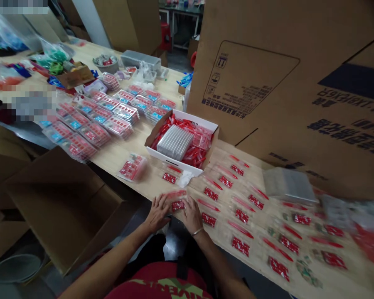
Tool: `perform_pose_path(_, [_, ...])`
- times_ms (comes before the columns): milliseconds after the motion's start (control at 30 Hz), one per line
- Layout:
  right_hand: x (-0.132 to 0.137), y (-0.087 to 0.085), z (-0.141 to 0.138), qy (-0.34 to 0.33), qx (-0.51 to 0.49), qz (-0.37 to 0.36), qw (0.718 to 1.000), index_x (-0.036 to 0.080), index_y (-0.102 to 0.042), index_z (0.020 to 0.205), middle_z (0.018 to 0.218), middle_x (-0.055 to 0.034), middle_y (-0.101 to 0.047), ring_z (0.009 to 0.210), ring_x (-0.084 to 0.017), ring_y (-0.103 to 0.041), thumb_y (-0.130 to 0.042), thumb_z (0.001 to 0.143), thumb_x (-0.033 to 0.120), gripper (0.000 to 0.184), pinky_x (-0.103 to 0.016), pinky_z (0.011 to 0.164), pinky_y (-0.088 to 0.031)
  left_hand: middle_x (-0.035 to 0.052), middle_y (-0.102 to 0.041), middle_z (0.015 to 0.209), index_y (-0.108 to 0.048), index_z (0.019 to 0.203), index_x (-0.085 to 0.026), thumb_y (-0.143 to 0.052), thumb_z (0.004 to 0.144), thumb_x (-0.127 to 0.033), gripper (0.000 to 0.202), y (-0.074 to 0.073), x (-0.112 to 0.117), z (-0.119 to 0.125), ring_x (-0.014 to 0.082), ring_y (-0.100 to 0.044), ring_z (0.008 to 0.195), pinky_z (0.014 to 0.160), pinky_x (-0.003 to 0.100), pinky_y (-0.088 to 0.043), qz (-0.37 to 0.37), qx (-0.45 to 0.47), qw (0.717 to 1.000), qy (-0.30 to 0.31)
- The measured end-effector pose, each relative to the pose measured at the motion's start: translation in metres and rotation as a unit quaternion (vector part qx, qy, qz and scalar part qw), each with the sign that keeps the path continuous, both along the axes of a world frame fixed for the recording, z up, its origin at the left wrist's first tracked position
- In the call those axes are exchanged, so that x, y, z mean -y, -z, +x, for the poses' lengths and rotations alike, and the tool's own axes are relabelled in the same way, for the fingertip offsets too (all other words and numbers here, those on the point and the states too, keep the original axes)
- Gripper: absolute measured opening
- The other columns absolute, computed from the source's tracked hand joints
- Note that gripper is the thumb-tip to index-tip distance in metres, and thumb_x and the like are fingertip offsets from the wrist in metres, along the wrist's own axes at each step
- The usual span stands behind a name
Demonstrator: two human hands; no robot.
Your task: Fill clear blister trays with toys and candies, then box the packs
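1. The step in hand appears to be squaring up or closing one clear pack (177,195); it sits between your hands near the table's (149,187) edge, a red-and-white packet (178,205) showing at its near side.
2. Taking the clear pack as the clock's centre, the white box (174,163) of red pens lies at twelve, a small stack of packs (132,167) at ten, and rows of pen-and-packet sets (240,246) from two to four.
3. The next move seems to call for even pressure from both sides, keeping the packet inside the edges.
4. Your left hand (158,209) comes in from between seven and eight, palm down, fingers lying close together over the pack's nine o'clock edge.
5. Your right hand (192,214) comes from five, wrist bent inward, fingers curled at the three o'clock edge.
6. Both hands touch the pack; whether either thumb pinches it from beneath, you cannot tell here.
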State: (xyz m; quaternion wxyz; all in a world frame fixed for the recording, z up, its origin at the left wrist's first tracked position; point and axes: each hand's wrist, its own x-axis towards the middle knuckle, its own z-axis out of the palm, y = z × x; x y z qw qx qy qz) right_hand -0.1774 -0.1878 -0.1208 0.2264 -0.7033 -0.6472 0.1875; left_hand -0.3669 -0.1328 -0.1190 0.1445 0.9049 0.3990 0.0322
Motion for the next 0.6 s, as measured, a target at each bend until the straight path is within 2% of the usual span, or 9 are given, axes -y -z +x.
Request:
perform_pose_path(67, [-0.010, -0.002, 0.003, -0.031, 0.028, -0.027, 0.999, 0.013, -0.056, 0.121, 0.133, -0.0155, -0.046, 0.123, -0.026, -0.042, -0.050, 0.075, 0.008, 0.047, -0.041, 0.102, -0.039, 0.0163, -0.038, 0.143, -0.059, 0.102, -0.017, -0.068, 0.073, -0.031, 0.034, 0.010, 0.001, -0.001, 0.0384, -0.026, 0.135, 0.105, 0.056, -0.027, 0.016, -0.005, 1.000, -0.006])
perform_pose_path(200, [-0.024, -0.010, 0.010, -0.063, 0.053, -0.056, 0.995, 0.012, -0.054, 0.123, 0.128, -0.0165, -0.049, 0.118, -0.027, -0.045, -0.057, 0.076, 0.015, 0.048, -0.041, 0.101, -0.040, 0.0129, -0.052, 0.132, -0.057, 0.112, -0.018, -0.053, 0.084, -0.022, 0.029, 0.022, -0.003, -0.003, 0.0279, -0.041, 0.126, 0.101, 0.044, -0.036, 0.007, 0.004, 1.000, 0.029])
perform_pose_path(267, [-0.030, -0.013, 0.013, -0.094, 0.065, -0.065, 0.991, 0.013, -0.054, 0.124, 0.133, -0.0169, -0.046, 0.119, -0.028, -0.044, -0.059, 0.077, 0.019, 0.048, -0.041, 0.101, -0.039, 0.0125, -0.054, 0.129, -0.055, 0.118, -0.018, -0.047, 0.088, -0.020, 0.031, 0.021, -0.002, -0.006, 0.0246, -0.046, 0.123, 0.098, 0.041, -0.038, -0.008, 0.005, 0.999, 0.033])
perform_pose_path(367, [-0.038, -0.014, 0.015, -0.136, 0.085, -0.091, 0.983, 0.014, -0.058, 0.119, 0.136, -0.0156, -0.045, 0.118, -0.029, -0.045, -0.058, 0.079, 0.020, 0.040, -0.042, 0.100, -0.039, 0.0130, -0.050, 0.134, -0.055, 0.117, -0.018, -0.049, 0.087, -0.022, 0.031, 0.016, 0.002, -0.008, 0.0268, -0.040, 0.127, 0.100, 0.044, -0.037, -0.038, -0.003, 0.999, 0.005])
perform_pose_path(500, [-0.039, -0.008, 0.015, -0.139, 0.085, -0.094, 0.982, 0.017, -0.058, 0.120, 0.135, -0.0140, -0.048, 0.117, -0.027, -0.046, -0.052, 0.084, 0.020, 0.036, -0.043, 0.099, -0.039, 0.0135, -0.046, 0.138, -0.054, 0.117, -0.017, -0.051, 0.086, -0.036, 0.035, 0.010, 0.004, -0.005, 0.0289, -0.039, 0.127, 0.102, 0.046, -0.036, -0.066, 0.019, 0.996, -0.049])
perform_pose_path(600, [-0.035, -0.003, 0.013, -0.130, 0.080, -0.092, 0.984, 0.018, -0.056, 0.123, 0.136, -0.0138, -0.047, 0.123, -0.026, -0.043, -0.052, 0.085, 0.018, 0.038, -0.042, 0.101, -0.038, 0.0124, -0.052, 0.130, -0.055, 0.111, -0.017, -0.049, 0.088, -0.031, 0.028, 0.013, 0.003, -0.001, 0.0269, -0.042, 0.125, 0.103, 0.046, -0.037, -0.078, 0.037, 0.993, -0.084])
